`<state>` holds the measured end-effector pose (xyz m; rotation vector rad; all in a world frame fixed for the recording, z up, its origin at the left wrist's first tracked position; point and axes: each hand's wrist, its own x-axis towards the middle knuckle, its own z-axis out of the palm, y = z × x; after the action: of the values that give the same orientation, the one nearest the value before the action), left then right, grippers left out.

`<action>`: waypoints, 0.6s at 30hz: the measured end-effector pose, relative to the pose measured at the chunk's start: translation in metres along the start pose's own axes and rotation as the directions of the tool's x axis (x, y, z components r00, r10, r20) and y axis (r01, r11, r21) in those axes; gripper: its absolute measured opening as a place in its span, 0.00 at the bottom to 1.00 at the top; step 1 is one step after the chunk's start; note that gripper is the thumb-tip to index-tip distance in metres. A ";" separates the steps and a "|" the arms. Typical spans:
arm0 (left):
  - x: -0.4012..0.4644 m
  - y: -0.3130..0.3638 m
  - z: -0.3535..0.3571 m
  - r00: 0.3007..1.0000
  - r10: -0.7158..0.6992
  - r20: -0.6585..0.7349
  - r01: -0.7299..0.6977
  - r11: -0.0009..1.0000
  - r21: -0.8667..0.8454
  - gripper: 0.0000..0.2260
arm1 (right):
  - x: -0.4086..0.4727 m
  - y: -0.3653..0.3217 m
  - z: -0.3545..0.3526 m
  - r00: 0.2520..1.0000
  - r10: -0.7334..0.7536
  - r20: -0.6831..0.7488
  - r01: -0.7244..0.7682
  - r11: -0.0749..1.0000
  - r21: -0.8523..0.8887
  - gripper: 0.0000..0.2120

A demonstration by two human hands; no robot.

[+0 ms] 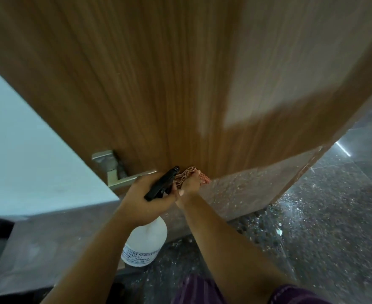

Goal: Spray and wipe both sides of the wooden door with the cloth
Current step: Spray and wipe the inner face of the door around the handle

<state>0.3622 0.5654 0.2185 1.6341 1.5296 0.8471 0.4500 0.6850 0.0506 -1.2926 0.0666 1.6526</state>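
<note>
The wooden door (150,80) fills the upper view, its brown grained face running down to a bottom edge near the floor. My left hand (145,200) grips a white spray bottle (146,242) by its black trigger head (162,183), nozzle aimed at the door's lower part. My right hand (189,187) holds a red checked cloth (194,175) pressed against the door near its bottom edge, just right of the nozzle. The two hands touch each other.
A metal lever handle (115,174) sticks out of the door at lower left, right beside my left hand. A pale wall (27,150) lies to the left. Dark speckled stone floor (312,227) spreads to the right and below. Purple clothing (202,290) shows at the bottom.
</note>
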 end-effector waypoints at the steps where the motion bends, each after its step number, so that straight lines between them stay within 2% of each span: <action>1: -0.008 -0.002 -0.007 1.000 0.013 -0.016 -0.013 1.000 -0.012 0.05 | -0.043 0.000 0.012 0.999 0.018 0.027 -0.019 1.000 0.024 0.28; 3: -0.022 -0.007 -0.018 0.998 0.045 -0.041 -0.047 0.998 -0.050 0.05 | -0.069 0.009 0.024 0.996 0.083 0.017 -0.083 0.996 0.012 0.21; 5: -0.033 -0.011 -0.028 0.997 0.063 -0.042 -0.066 0.994 -0.090 0.07 | -0.076 0.014 0.028 0.995 0.090 0.053 -0.092 0.994 0.053 0.20; 6: -0.035 -0.013 -0.030 0.996 0.075 -0.036 -0.078 0.993 -0.086 0.05 | -0.079 0.012 0.028 0.989 0.108 0.096 -0.117 0.989 0.093 0.20; 11: -0.048 -0.026 -0.042 0.997 0.064 -0.043 -0.067 0.996 -0.054 0.06 | -0.043 -0.007 0.009 0.998 -0.030 0.060 0.026 0.998 0.065 0.16; 13: -0.054 -0.034 -0.046 0.998 0.028 -0.055 -0.031 0.998 -0.052 0.04 | -0.040 -0.034 -0.005 0.995 -0.101 0.004 0.101 0.995 0.024 0.20; 15: -0.061 -0.042 -0.049 0.998 0.005 -0.062 -0.006 1.000 -0.026 0.04 | -0.044 -0.062 -0.015 0.986 -0.166 0.024 0.164 0.985 0.050 0.24; 16: -0.063 -0.045 -0.049 0.998 -0.006 -0.059 0.006 1.000 -0.007 0.05 | -0.052 -0.073 -0.017 0.985 -0.168 0.043 0.163 0.982 0.100 0.25; 18: -0.066 -0.055 -0.049 0.998 -0.038 -0.045 0.039 0.999 0.022 0.05 | -0.057 -0.071 -0.013 0.985 -0.166 0.049 0.165 0.986 0.025 0.23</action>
<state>0.2871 0.5049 0.1978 1.6069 1.6023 0.8531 0.5051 0.6761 0.1234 -1.2067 -0.0531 1.5380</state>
